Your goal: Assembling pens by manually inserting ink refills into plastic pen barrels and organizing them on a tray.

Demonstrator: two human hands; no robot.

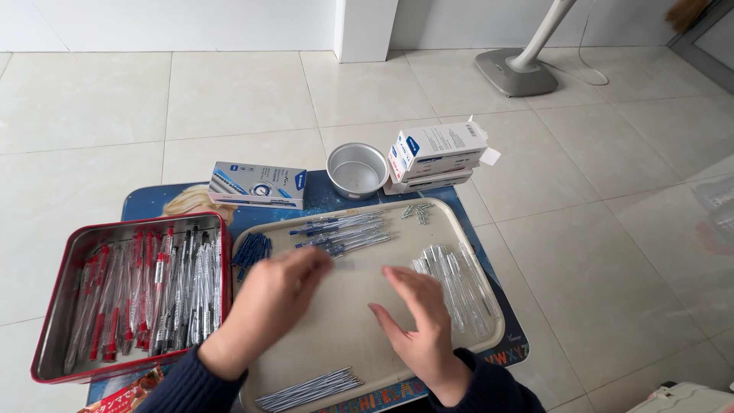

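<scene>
Left hand: left hand (277, 294), lower centre of the frame, over the beige tray (336, 336); motion-blurred, fingers partly curled; whether it holds anything cannot be told.
Right hand: right hand (417, 321), lower centre-right, fingers spread wide, gripping nothing, just beside the clear pen barrels (457, 287).
Tray contents: blue-tipped refills (344, 232) at upper centre; blue caps (251, 250) at the upper left corner; small springs (417, 210) at the top edge; grey refills (310, 388) at the bottom.
Left of tray: red tin (53, 313) filled with finished pens (149, 294).
Above tray: round metal bowl (357, 170), flat carton (258, 184), stacked white boxes (436, 157).
</scene>
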